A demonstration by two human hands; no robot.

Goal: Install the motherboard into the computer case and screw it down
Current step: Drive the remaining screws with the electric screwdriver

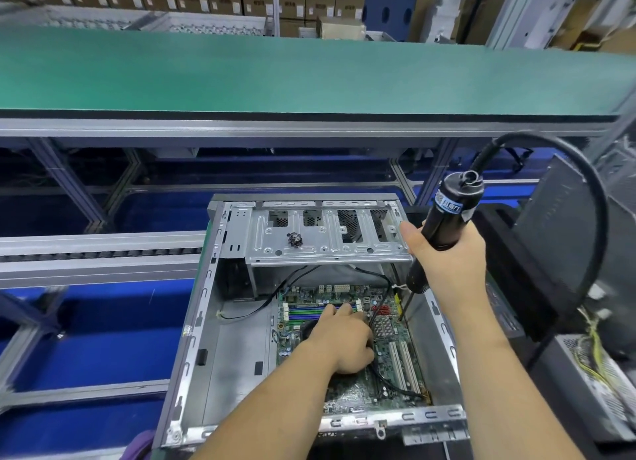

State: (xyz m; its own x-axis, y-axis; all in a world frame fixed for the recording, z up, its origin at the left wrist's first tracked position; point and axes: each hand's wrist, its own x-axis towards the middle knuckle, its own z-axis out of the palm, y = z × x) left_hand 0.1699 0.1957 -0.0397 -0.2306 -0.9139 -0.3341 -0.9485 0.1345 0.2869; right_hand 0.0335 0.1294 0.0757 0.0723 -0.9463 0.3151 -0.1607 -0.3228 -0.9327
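Both hands are busy inside the computer case [206,322], which sits in the lower middle of the frame with its open side up. My left hand [340,339] lies flat on the motherboard [389,366], fingers stretched toward the coloured slots. I think it presses down so the board stays put and its holes line up. My right hand [444,267], at the right of the frame, is wrapped tight around the electric screwdriver [444,218]. It holds the tool tipped a little, so the thin bit points down at the board's upper right corner. I cannot tell if the bit touches a screw there. The board already lies in the bottom of the case, on its right side. A small clump of screws [295,240] sits on the metal drive tray [327,232] above, close by so I can grab one. The black cord [581,170] loops up and away, out of the work.
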